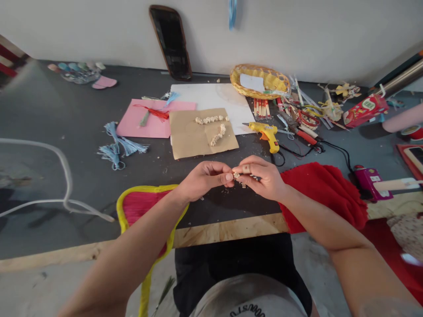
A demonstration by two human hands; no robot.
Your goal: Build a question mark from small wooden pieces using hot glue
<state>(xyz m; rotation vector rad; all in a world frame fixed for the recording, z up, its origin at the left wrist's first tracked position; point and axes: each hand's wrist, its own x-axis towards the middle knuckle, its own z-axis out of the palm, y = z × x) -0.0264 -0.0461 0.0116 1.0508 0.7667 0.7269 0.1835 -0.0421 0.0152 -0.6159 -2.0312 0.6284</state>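
My left hand (pixel 213 177) and my right hand (pixel 259 176) meet above the dark tabletop near its front edge. Between their fingertips is a small cream-coloured knobbly cluster (pixel 236 175), pinched from both sides. A bandage (pixel 246 169) wraps one finger of the right hand. Pale crumbs lie on the table just under the hands. Beyond them, a brown paper sheet (pixel 188 136) carries two rows of similar cream clusters (pixel 218 135). To the right of that sheet lies a yellow glue gun (pixel 267 132), its nozzle toward the paper.
A wicker basket (pixel 238 90), pliers (pixel 306 135) and craft bits crowd the back right. Red cloth (pixel 320 193) lies beside my right forearm; a yellow-edged pink piece (pixel 132 207) is under my left. Blue tassels (pixel 112 152), pink paper (pixel 127 125) and a leaning phone (pixel 170 44) stand beyond.
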